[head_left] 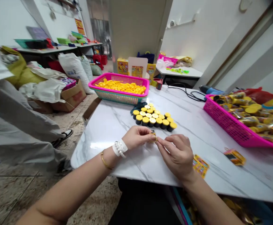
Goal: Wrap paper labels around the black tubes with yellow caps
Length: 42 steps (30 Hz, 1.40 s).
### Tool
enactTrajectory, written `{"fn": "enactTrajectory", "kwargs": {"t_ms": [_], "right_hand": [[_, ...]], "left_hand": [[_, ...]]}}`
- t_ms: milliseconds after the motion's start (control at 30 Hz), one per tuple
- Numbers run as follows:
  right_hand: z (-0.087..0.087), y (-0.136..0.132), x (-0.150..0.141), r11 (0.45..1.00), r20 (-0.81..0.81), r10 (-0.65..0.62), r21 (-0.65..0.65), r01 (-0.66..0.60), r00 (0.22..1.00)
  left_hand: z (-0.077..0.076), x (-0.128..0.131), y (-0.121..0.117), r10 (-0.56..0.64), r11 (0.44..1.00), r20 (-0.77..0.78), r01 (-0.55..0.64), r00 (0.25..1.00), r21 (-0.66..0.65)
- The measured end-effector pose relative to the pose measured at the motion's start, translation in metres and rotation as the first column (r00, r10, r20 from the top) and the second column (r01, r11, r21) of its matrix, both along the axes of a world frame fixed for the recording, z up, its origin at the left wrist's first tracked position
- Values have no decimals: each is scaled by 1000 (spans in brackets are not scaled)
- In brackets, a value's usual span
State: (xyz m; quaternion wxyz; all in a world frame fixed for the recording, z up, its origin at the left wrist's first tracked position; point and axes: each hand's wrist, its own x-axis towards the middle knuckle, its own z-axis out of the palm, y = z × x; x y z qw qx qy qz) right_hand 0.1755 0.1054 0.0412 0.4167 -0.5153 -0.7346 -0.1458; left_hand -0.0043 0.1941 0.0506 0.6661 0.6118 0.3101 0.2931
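Note:
My left hand (137, 137) is closed around a small yellow-and-dark printed piece (153, 133), probably a wrapper or a small tub; its shape is mostly hidden by the fingers. Thumb and forefinger of my right hand (176, 151) pinch together at the near edge of that piece, and what they grip is too small to make out. Just beyond both hands stand several small black tubs with yellow lids (152, 120), grouped upright on the white marbled table (117, 120). Flat yellow printed labels (200, 165) lie beside my right wrist.
A pink basket of yellow rings (95, 82) stands at the back. At right, another pink basket (232, 132) holds wrapped yellow tubs. A label stack (235, 157) lies before it. A black cable (185, 90) crosses the back. A person in grey trousers (19, 125) stands at left.

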Motion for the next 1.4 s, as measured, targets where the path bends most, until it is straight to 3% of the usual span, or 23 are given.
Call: {"fn": "enactTrajectory", "kwargs": {"t_ms": [100,200,267,367,433,700,1000,1133,1233,1300,1400], "right_hand": [[6,12,-5,974,-257,36,-206,-91,966],[12,25,-3,820,-519,-7,-493,-292,855],[11,35,-4,757,-632,-76,-540,-368,772],[2,43,-8,820,-719,-168,-482,-310,674],[-4,42,-12,850,-732,-193,-458,-262,653],[0,32,-17,918,-669,-161,-371,-138,725],[-6,33,-18,959,-509,-6,-248,-140,861],[-5,31,-12,961,-454,27,-234,-148,891],[-10,31,-14,950,-222,65,-284,-129,973],[-15,32,-17,943,-92,65,-321,-92,994],[-21,34,-18,948,-90,11,-315,-39,996]], "left_hand": [[2,-2,0,56,998,24,-57,998,27],[4,-2,-2,104,991,-8,-103,995,88],[5,-1,-3,214,969,-9,-211,977,126],[6,-2,-6,388,906,37,-389,921,168],[7,-3,-10,402,893,38,-401,915,202],[6,0,-16,424,887,9,-417,906,196],[13,1,-14,287,957,1,-287,958,-35],[12,-3,-5,361,919,70,-342,930,-193],[12,-6,1,464,867,105,-428,879,-254],[12,-6,3,475,853,79,-436,876,-287],[12,-5,4,449,845,32,-413,893,-340]]}}
